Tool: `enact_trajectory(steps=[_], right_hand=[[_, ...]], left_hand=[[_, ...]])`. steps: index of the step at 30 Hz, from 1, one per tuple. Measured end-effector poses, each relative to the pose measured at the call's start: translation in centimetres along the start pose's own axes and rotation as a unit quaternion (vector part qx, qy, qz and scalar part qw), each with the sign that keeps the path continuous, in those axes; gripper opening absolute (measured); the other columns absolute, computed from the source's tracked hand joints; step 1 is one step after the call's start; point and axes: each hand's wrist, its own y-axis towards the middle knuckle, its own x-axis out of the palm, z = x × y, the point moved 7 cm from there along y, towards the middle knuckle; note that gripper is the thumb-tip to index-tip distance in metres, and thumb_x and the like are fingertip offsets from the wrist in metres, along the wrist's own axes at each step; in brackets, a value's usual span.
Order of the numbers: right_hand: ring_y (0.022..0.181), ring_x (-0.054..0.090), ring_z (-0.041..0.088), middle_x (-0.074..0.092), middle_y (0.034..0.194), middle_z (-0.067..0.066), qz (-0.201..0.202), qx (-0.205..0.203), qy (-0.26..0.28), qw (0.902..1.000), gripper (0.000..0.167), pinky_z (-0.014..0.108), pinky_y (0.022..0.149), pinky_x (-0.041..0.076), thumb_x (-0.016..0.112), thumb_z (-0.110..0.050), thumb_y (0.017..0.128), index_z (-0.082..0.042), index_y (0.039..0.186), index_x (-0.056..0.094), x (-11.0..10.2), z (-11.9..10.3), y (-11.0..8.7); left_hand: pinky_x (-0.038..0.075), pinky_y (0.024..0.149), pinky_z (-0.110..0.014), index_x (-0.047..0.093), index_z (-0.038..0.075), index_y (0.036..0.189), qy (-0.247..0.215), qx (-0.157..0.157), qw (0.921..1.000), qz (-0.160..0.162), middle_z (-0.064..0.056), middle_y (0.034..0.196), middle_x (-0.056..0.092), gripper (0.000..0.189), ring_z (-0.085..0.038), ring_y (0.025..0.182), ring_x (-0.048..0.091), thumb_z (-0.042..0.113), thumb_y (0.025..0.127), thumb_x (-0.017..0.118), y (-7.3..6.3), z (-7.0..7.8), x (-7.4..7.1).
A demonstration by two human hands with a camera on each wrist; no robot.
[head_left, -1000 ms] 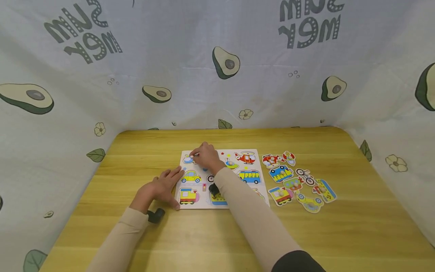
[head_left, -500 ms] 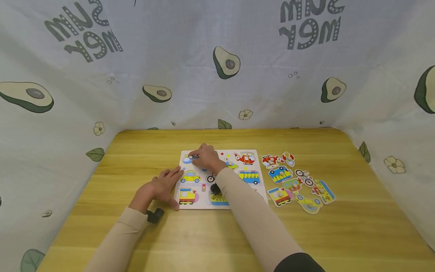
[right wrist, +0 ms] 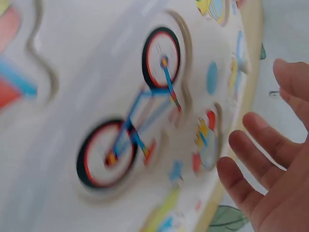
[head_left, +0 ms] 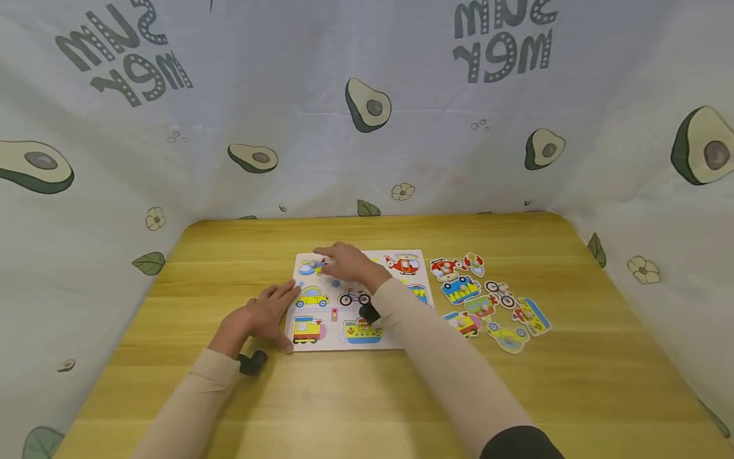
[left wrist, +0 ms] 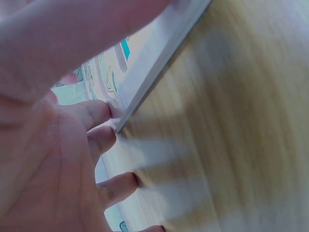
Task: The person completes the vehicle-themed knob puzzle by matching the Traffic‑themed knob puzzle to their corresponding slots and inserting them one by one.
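Observation:
A white knob-puzzle board (head_left: 334, 331) with printed vehicle pictures lies on the wooden table. At its top left corner a blue and yellow airplane piece (head_left: 311, 266) sits over its slot; its knob shows in the right wrist view. My right hand (head_left: 352, 262) is just right of and above that piece, fingers spread and holding nothing. In the right wrist view the hand (right wrist: 275, 159) stands apart from the board beside its far edge. My left hand (head_left: 260, 319) rests along the board's left edge, fingertips and thumb touching it.
Right of the board lie several loose knob pieces: a helicopter (head_left: 445, 268), a bus (head_left: 461, 290), a bicycle (head_left: 500, 294), a train (head_left: 463, 324), a car (head_left: 508, 336) and a ship (head_left: 532, 316) among them. A printed cloth (head_left: 321, 185) hangs behind the table.
My right hand has let go of the airplane piece, its fingers straightening and shifting slightly away. My left hand stays at the board's edge. The head view has shifted slightly.

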Motion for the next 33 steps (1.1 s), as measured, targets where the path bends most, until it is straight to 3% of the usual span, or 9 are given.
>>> enact_trajectory(steps=[6, 10, 16, 20, 26, 33], right_hand=[[0.123, 0.057, 0.029, 0.056, 0.143, 0.012, -0.012, -0.042, -0.082, 0.9956, 0.047, 0.044, 0.106, 0.046, 0.057, -0.026, 0.100, -0.020, 0.146, 0.051, -3.0, -0.4, -3.0], [0.124, 0.056, 0.030, 0.058, 0.139, 0.013, -0.018, -0.066, -0.131, 0.9891, 0.042, 0.045, 0.104, 0.048, 0.058, -0.026, 0.100, -0.015, 0.141, 0.057, -5.8, 0.8, -6.5], [0.125, 0.055, 0.037, 0.057, 0.138, 0.018, 0.025, -0.060, -0.102, 0.9927, 0.039, 0.053, 0.105, 0.047, 0.062, -0.021, 0.098, -0.008, 0.135, 0.061, -10.4, 4.6, -12.1], [0.121, 0.057, 0.040, 0.059, 0.133, 0.021, 0.057, -0.060, -0.103, 0.9912, 0.036, 0.056, 0.102, 0.048, 0.062, -0.014, 0.097, -0.004, 0.131, 0.063, -12.3, 7.2, -15.0], [0.112, 0.060, 0.037, 0.063, 0.126, 0.018, 0.082, -0.038, -0.115, 0.9892, 0.034, 0.054, 0.096, 0.051, 0.065, -0.012, 0.095, -0.005, 0.127, 0.065, -13.7, 10.2, -18.4], [0.105, 0.063, 0.035, 0.062, 0.126, 0.020, 0.087, -0.002, -0.115, 0.9895, 0.036, 0.054, 0.090, 0.054, 0.068, -0.016, 0.093, -0.006, 0.128, 0.065, -14.5, 13.1, -21.0]], left_hand=[[0.021, 0.112, -0.076, 0.018, 0.010, 0.159, 0.000, 0.003, 1.0000, 0.001, -0.014, 0.169, 0.008, 0.122, -0.050, 0.150, 0.012, 0.046, 0.066, 0.089, -0.1, 0.0, 0.1], [0.024, 0.111, -0.075, 0.019, 0.009, 0.159, 0.007, 0.005, 1.0000, 0.004, -0.014, 0.168, 0.010, 0.122, -0.050, 0.150, 0.013, 0.045, 0.066, 0.089, -0.2, -0.1, 0.2], [0.024, 0.111, -0.074, 0.019, 0.008, 0.159, 0.008, 0.012, 0.9998, 0.009, -0.014, 0.168, 0.010, 0.122, -0.050, 0.150, 0.014, 0.044, 0.067, 0.090, -0.4, 0.0, -0.1], [0.024, 0.111, -0.074, 0.019, 0.009, 0.159, 0.010, 0.014, 0.9998, 0.010, -0.014, 0.169, 0.009, 0.121, -0.050, 0.150, 0.014, 0.043, 0.067, 0.090, -0.3, 0.1, -0.3], [0.023, 0.112, -0.074, 0.019, 0.010, 0.159, 0.005, 0.013, 0.9999, 0.001, -0.013, 0.169, 0.008, 0.121, -0.049, 0.151, 0.011, 0.044, 0.067, 0.089, -0.1, 0.2, -0.3], [0.024, 0.112, -0.073, 0.017, 0.011, 0.160, 0.007, 0.003, 1.0000, 0.001, -0.011, 0.169, 0.007, 0.122, -0.049, 0.152, 0.010, 0.044, 0.067, 0.090, 0.0, -0.1, 0.0]])
